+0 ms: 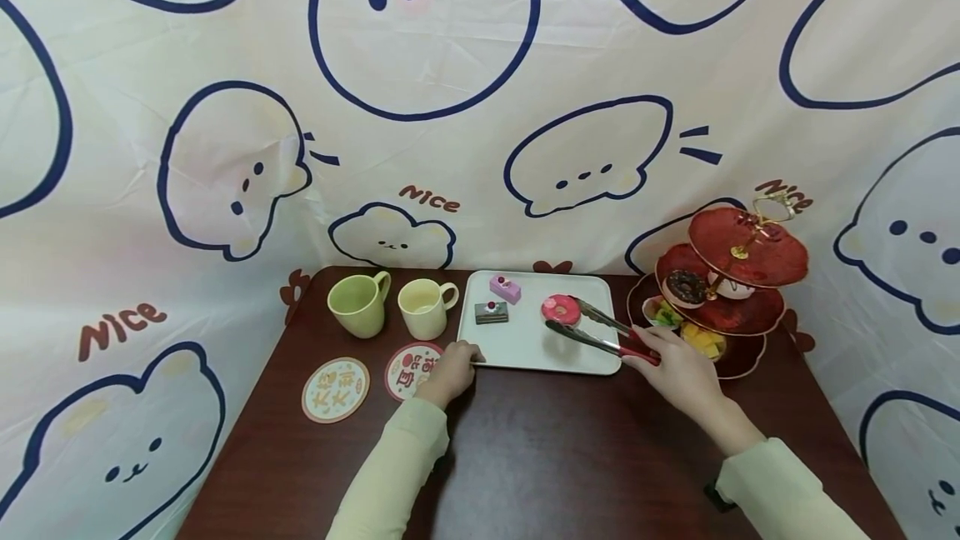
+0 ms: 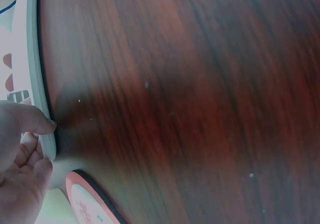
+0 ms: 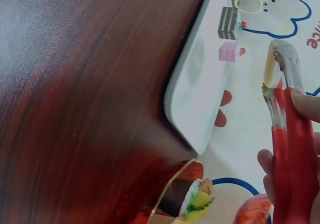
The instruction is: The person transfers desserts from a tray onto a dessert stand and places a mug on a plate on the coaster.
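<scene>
My left hand (image 1: 450, 369) pinches the near-left corner of a white tray (image 1: 525, 348); in the left wrist view the thumb lies against its rim (image 2: 34, 68). Red-handled metal tongs (image 1: 637, 353) are in my right hand (image 1: 686, 373). Between their tips is a pink-iced doughnut (image 1: 555, 304), held over the tray's right half and seen edge-on in the right wrist view (image 3: 270, 71). On the tray's left half sit a purple cake slice (image 1: 505, 290) and a dark layered cake slice (image 1: 491, 316), each topped with a berry.
A three-tier red stand (image 1: 750, 248) at the right bears a chocolate doughnut (image 1: 686, 287) and other treats. Left of the tray stand a green mug (image 1: 357, 307) and a cream mug (image 1: 424, 311). Two round coasters, one yellow-rimmed (image 1: 335, 390) and one red-rimmed (image 1: 408, 369), lie before them.
</scene>
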`<state>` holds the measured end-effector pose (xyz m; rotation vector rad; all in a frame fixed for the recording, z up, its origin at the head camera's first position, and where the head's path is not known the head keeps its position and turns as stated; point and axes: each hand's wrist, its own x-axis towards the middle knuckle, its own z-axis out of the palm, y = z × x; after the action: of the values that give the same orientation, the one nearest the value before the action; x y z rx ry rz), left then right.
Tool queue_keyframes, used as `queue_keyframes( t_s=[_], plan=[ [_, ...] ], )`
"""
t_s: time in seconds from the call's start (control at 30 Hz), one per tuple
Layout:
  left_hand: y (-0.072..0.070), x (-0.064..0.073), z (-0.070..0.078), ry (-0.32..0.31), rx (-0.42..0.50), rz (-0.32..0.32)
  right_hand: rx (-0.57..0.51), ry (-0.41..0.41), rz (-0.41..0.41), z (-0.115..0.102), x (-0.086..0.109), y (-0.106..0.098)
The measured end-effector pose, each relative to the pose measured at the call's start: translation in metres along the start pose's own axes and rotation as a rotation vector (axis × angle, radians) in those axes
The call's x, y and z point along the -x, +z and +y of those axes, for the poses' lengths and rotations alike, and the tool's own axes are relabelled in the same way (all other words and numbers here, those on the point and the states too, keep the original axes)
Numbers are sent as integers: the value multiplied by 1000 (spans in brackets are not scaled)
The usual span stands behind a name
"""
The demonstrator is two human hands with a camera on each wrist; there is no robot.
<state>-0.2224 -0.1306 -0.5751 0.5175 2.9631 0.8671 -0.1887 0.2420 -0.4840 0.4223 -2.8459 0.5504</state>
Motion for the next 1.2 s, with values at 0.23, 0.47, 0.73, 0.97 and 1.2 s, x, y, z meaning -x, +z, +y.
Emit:
queue_keyframes(
  t_s=[0.23,0.47,0.73,0.97,1.2],
  plan=[
    [0,-1,0,1,6,-5,-3,-13,31,0,7,-17],
    [0,0,-1,21,12,1,24,-9,41,2,15,-38],
    [-1,0,1,13,21,9,63,9,80,9,23,-56],
    [-2,-1,0,21,16,-5,82,46,87,16,31,-71],
    [-1,-1,0,11,19,-9,96,26,152,27,40,-85]
  ],
)
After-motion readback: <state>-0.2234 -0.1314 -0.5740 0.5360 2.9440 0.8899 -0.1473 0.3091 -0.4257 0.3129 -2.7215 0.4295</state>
